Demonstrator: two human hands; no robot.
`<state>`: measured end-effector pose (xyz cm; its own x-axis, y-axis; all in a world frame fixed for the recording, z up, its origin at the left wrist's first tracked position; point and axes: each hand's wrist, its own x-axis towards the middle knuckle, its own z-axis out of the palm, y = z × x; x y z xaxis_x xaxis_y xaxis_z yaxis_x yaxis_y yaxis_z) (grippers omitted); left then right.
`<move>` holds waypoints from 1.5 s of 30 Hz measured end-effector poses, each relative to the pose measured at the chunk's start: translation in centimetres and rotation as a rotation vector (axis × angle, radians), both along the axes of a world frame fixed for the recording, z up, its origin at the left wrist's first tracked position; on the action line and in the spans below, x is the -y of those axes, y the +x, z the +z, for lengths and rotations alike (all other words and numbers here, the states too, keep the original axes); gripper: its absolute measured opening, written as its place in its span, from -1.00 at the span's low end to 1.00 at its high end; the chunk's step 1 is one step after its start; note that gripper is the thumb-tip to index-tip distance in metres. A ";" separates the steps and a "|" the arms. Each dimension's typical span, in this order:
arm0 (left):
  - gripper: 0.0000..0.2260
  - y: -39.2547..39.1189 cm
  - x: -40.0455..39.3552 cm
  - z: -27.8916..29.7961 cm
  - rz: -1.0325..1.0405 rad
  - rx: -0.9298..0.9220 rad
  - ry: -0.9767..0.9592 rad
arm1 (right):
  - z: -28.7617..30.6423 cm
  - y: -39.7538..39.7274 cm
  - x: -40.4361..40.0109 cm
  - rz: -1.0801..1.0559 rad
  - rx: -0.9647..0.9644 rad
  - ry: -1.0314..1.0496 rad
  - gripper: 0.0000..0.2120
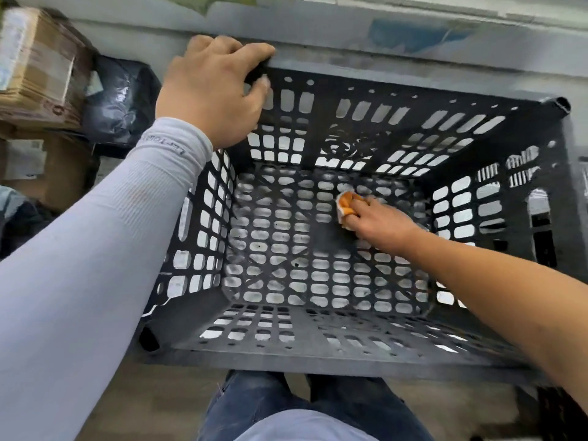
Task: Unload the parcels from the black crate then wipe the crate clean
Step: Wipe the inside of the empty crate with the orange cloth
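The black perforated crate (366, 354) stands on the floor right below me, with no parcels inside. My left hand (213, 90) grips the crate's far-left corner rim, fingers curled over the edge. My right hand (375, 221) reaches down to the crate's slotted bottom and holds a small white and orange cloth (345, 203) pressed against it. The parcels lie outside to the left: a taped cardboard box (35, 68), a black plastic mailer bag (121, 100) and another brown box (47, 170).
A grey wall or ledge (413, 36) runs just behind the crate. My legs in blue jeans (286, 405) stand at the crate's near side. A dark object (556, 412) sits at the lower right on the floor.
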<state>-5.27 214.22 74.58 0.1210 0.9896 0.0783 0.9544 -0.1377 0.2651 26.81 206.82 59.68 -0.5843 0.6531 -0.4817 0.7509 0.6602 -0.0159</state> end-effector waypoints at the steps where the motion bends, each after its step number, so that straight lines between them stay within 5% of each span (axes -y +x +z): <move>1: -0.53 0.0 0.0 -0.1 -0.006 -0.006 0.003 | 0.3 1.8 -0.5 -0.043 0.062 0.013 -0.60; 6: -0.54 0.0 0.0 0.0 -0.008 0.005 0.001 | -0.1 7.5 -1.5 -0.407 0.210 0.177 -0.55; 11: -0.54 0.0 0.2 0.1 -0.008 -0.001 0.014 | -2.3 5.2 0.0 -0.856 -0.005 0.143 -0.57; 15: -0.54 0.0 0.3 0.1 -0.001 -0.002 0.008 | -2.5 3.6 0.7 -0.985 -0.036 0.144 -0.57; 27: -0.53 -0.2 0.3 0.4 -0.001 -0.002 -0.003 | -1.8 -11.7 0.9 -0.696 -0.261 -0.009 -0.35; 33: -0.53 -0.4 0.3 0.2 -0.005 0.002 -0.015 | -2.4 -20.4 2.4 -0.250 -0.397 -0.147 -0.45; 38: -0.53 -0.1 0.3 0.1 -0.016 -0.011 0.003 | -4.4 -18.5 1.2 -0.132 -0.283 -0.060 -0.27; 45: -0.54 0.0 0.3 0.2 -0.012 0.001 0.014 | -3.5 -12.0 -0.2 -0.183 -0.135 -0.102 -0.43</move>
